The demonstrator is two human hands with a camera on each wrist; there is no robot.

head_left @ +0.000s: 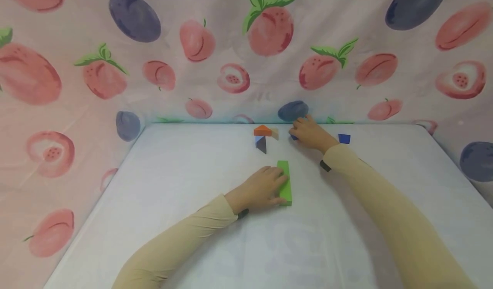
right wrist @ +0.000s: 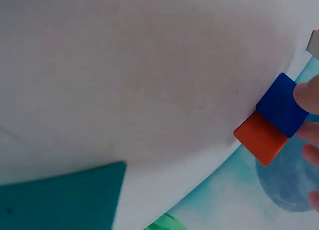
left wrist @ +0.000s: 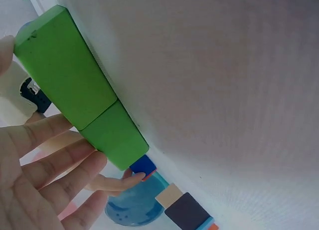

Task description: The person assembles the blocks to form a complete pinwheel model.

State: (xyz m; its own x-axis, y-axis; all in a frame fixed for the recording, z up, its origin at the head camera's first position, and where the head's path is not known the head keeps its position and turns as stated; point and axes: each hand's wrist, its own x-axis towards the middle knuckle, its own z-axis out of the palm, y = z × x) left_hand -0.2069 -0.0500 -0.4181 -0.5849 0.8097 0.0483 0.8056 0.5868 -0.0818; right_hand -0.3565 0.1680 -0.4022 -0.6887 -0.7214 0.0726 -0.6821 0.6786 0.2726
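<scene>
My left hand (head_left: 262,188) lies beside two green blocks (left wrist: 75,80) set end to end on the white table. In the left wrist view its fingers are nearly straight, with fingertips against the blocks' long side and the thumb near one end. My right hand (head_left: 311,132) is at the table's far edge, pinching a blue block (right wrist: 282,105) between thumb and fingers. An orange block (right wrist: 261,138) sits right against the blue one. In the head view the right hand hides most of these two blocks.
Left of the right hand stand an orange triangular block (head_left: 262,131), a tan block (head_left: 275,134) and a dark, blue-sided block (head_left: 261,144). Another blue block (head_left: 344,138) lies to the right. A teal piece (right wrist: 60,200) shows near the right wrist. Fruit-patterned cloth (head_left: 231,36) hangs behind the table.
</scene>
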